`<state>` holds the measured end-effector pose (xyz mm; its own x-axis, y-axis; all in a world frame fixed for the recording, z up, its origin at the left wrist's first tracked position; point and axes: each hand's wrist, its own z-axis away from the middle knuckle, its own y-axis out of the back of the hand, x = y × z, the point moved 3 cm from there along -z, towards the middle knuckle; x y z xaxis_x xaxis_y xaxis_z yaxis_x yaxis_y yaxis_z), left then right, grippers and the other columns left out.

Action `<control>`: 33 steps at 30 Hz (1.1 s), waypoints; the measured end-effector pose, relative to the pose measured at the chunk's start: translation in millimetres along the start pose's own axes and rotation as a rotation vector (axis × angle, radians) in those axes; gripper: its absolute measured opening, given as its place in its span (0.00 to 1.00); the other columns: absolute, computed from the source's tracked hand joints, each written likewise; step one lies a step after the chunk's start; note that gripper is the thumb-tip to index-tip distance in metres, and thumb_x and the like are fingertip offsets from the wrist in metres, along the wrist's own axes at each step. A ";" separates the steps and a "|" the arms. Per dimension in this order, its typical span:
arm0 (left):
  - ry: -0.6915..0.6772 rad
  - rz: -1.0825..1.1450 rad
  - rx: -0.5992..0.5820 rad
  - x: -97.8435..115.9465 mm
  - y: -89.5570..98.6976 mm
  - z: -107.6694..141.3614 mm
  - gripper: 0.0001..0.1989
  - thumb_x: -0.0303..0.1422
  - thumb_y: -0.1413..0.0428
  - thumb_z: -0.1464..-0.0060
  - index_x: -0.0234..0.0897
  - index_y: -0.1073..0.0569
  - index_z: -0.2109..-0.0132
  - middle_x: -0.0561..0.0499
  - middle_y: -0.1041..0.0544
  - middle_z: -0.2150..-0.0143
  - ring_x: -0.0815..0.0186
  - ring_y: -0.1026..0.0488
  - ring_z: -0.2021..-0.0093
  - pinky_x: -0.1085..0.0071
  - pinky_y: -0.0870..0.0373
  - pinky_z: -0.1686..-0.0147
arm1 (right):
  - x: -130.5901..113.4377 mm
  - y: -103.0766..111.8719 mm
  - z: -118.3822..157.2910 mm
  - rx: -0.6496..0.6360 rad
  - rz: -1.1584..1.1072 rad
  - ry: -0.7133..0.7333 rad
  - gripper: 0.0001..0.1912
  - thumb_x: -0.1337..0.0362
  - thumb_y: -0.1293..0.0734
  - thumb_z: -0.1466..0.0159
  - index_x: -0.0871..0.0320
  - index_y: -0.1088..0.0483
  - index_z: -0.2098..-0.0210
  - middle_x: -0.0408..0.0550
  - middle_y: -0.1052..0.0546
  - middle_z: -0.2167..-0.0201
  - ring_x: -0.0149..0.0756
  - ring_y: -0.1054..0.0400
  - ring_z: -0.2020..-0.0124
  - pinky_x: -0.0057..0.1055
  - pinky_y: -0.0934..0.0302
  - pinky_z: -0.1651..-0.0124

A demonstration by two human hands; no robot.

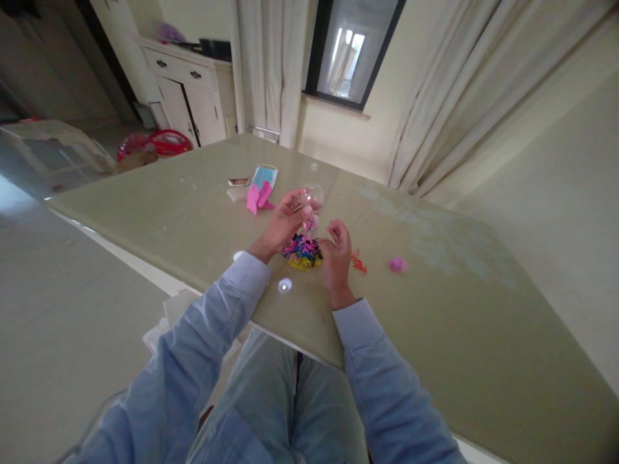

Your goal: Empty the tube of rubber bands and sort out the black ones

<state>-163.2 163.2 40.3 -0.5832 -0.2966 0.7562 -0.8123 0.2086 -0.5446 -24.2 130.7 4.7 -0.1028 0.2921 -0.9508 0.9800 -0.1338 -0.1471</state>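
Observation:
My left hand (286, 222) is closed around a transparent round plastic container (313, 195), held above the table. Small pink pieces (310, 223) show in its lower part, by my fingertips. Right below lies a heap of small plastic pieces (303, 250) in pink, blue, black and yellow. My right hand (337, 254) hovers at the heap's right side, thumb and curled fingers apart, with nothing visible between them. To its right are loose orange pieces (358, 262). Farther right sits a small pink-purple ball-like object (398, 265). A small transparent disc or cap (285, 285) lies near the table's front edge.
On the green-grey table (435, 335), a blue face mask (264, 177), pink scraps (259, 197) and a small flat box (238, 182) lie behind my left hand. A white cabinet (188, 90) and a red basin-like item (171, 143) stand beyond the table.

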 end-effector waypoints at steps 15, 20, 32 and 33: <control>-0.087 -0.121 -0.005 -4.2 6.2 -1.1 0.27 0.38 0.28 0.56 0.43 0.27 0.50 0.48 0.20 0.52 0.59 0.22 0.49 0.60 0.29 0.46 | 2.9 -11.9 4.4 -0.253 -0.089 -0.084 0.47 0.64 0.29 0.47 0.54 0.44 0.29 0.47 0.45 0.28 0.44 0.51 0.27 0.48 0.53 0.27; -0.118 -0.094 0.029 -1.6 5.1 -1.5 0.26 0.38 0.28 0.57 0.43 0.27 0.51 0.49 0.20 0.52 0.59 0.23 0.48 0.59 0.29 0.44 | 0.9 -14.1 6.1 -0.334 -0.102 -0.084 0.42 0.64 0.30 0.46 0.55 0.39 0.32 0.49 0.37 0.31 0.46 0.45 0.29 0.49 0.50 0.28; 0.073 0.175 0.179 1.3 21.1 -5.2 0.09 0.39 0.42 0.40 0.39 0.27 0.57 0.43 0.21 0.51 0.52 0.29 0.38 0.50 0.27 0.42 | -10.4 16.8 -10.9 -0.033 -0.129 -0.041 0.26 0.66 0.31 0.47 0.55 0.31 0.48 0.51 0.22 0.51 0.40 0.26 0.50 0.44 0.33 0.43; 0.090 0.179 0.185 0.3 21.4 -5.1 0.09 0.39 0.41 0.41 0.39 0.28 0.58 0.43 0.21 0.52 0.51 0.28 0.39 0.49 0.27 0.43 | -11.1 16.4 -9.6 -0.044 -0.139 -0.050 0.24 0.66 0.30 0.47 0.55 0.31 0.50 0.50 0.21 0.54 0.39 0.25 0.53 0.43 0.32 0.45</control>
<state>-180.8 172.3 30.8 -0.7221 -0.1842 0.6668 -0.6866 0.0735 -0.7233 -5.3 134.4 15.5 -0.2455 0.2570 -0.9347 0.9621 -0.0538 -0.2675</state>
